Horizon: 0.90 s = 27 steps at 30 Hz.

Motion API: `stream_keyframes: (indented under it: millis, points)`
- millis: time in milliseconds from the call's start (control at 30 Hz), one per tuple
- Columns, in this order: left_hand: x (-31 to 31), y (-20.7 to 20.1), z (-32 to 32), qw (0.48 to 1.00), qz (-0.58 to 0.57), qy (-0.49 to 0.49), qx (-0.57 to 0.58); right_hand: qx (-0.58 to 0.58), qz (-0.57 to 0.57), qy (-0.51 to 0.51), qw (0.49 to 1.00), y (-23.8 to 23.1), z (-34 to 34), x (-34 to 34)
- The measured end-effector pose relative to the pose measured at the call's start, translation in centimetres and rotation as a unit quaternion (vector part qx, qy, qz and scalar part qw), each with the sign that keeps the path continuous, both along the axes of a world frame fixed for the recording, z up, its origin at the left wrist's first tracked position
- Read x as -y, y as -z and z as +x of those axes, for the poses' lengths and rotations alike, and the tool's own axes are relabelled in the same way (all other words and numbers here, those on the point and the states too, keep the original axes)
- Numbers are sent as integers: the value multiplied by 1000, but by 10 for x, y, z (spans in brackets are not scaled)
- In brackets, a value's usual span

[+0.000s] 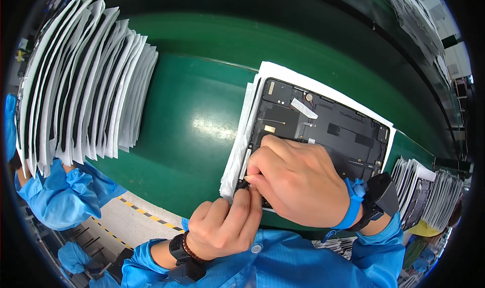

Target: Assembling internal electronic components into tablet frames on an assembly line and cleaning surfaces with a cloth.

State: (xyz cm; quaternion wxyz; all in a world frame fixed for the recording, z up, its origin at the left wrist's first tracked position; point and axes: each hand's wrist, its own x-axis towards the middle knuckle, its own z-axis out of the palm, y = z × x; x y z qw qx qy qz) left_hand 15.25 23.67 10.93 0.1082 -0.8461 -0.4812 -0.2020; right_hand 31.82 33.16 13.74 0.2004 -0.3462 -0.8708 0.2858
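Working with 2 bare hands at the lower left corner of a black device casing [328,136], lying open side up, right of centre, on white sheets [236,151] over a green table [187,116]. Pinching at the casing's left edge with the right hand [298,181], thumb and forefinger drawn narrow, palm above the casing. Curling the fingers of the left hand [225,225] just below, close to the right fingertips. Cannot tell the exact object in the pinch, nor the left grip, hidden by the fingers. Having, inside the casing's upper part, 1 white strip [304,108] near a round silvery part [309,97]. Wearing a blue wristband [353,207] on the right and a beaded bracelet [189,247] on the left. Having a long row of upright wrapped panels [96,91] at far left, beside a co-worker's blue sleeve [65,192].
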Motion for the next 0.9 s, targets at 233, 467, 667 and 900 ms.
stream_keyframes:
  millis: [233, 467, 667, 900]
  points:
    - [2, -1, 0, 1000, -8, -1, 4, 13, 6, -3, 1000, -1, 0, 0]
    - [2, 1, 0, 1000, -10, -2, 9, 17, 8, -2, 1000, 1, 0, 0]
    - [2, 0, 0, 1000, -13, -7, 16, 26, 20, -8, 999, 2, 0, 0]
    - [2, 1, -1, 1000, -16, -6, 20, 31, 19, -9, 999, 3, -1, 0]
